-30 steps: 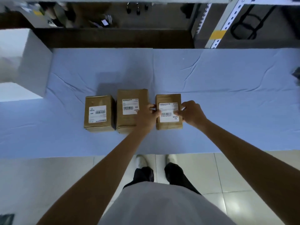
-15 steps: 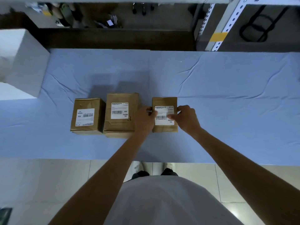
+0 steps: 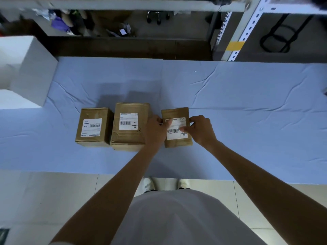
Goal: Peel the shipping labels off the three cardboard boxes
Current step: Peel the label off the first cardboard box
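partly: l hand point(image 3: 155, 129) on rt box point(image 3: 177, 143) hides label point(image 3: 175, 134).

Head cam, steep down over table point(image 3: 247, 121)

left hand point(image 3: 155, 129), right hand point(image 3: 201, 129), label point(image 3: 177, 134) (rightmost box point(image 3: 177, 144))

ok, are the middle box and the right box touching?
Apart. The head view shows a strip of blue cloth between the middle box and the right box, just above the left hand.
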A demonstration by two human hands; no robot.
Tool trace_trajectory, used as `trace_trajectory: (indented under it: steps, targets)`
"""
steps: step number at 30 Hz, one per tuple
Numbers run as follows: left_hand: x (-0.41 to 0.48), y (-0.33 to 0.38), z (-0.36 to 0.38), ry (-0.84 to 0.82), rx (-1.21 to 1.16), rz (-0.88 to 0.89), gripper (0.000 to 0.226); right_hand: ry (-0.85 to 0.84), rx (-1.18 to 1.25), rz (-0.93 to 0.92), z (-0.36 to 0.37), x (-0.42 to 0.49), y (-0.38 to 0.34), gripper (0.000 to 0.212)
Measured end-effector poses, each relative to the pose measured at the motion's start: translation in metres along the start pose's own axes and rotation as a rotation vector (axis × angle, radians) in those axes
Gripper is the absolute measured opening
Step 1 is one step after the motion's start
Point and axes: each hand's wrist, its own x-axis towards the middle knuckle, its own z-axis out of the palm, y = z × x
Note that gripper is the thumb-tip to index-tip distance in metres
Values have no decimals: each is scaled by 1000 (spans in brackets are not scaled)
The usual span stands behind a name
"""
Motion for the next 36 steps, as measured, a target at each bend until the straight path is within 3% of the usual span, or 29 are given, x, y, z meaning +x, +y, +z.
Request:
trace_trajectory:
  steps: [6,12,19,23,27,32,36]
  targets:
    - [0,-6,3,52,20,66,30,17,-1,-14,1,1,1,43]
    - [4,-13,8,27,-111,-43,22,-9,-28,-12,0,5,4,46]
    - [5,-12,13,60,-85,-32,30,-19,-5,5,-1,7,3,45]
    - [4,-8,14,107,-83,45,20,35,59,-16,-2,8,-1,29]
    - [0,-7,14,219,-244,105,17,46,93,2,-4,11,-4,30]
    - [-5,-12,13,141,-168,328,26,36,167,60,-7,14,0,28]
    - [-6,-12,12,139,-154,339,29,17,169,60,-7,14,-1,29]
